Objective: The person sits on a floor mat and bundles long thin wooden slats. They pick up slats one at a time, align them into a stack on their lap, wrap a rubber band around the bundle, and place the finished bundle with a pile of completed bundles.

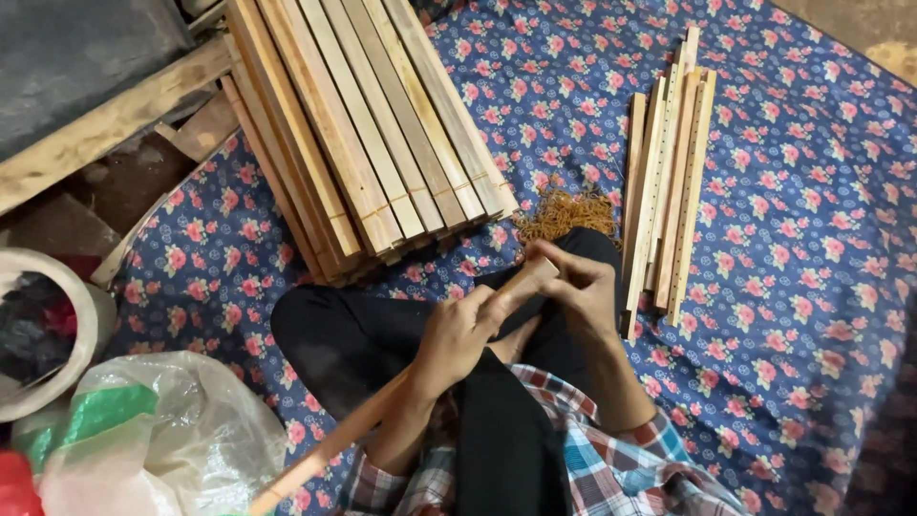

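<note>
Floral blue cloth (793, 287) covers the floor. On it, left of the sitter's knees: big stack of bundled wooden slats (368, 124). Right: smaller loose slat pile (669, 182). Between them, a rubber-band heap (564, 212). Over the lap, left hand (457, 336) wrapped around a wooden stick (334, 440); right hand (578, 287) pinching its tip.

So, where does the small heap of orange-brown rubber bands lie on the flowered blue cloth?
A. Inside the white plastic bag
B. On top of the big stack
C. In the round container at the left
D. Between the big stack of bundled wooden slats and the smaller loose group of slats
D: the heap of orange-brown rubber bands lies on the flowered blue cloth, between the big stack of bundled wooden slats and the smaller loose group of slats.
</note>
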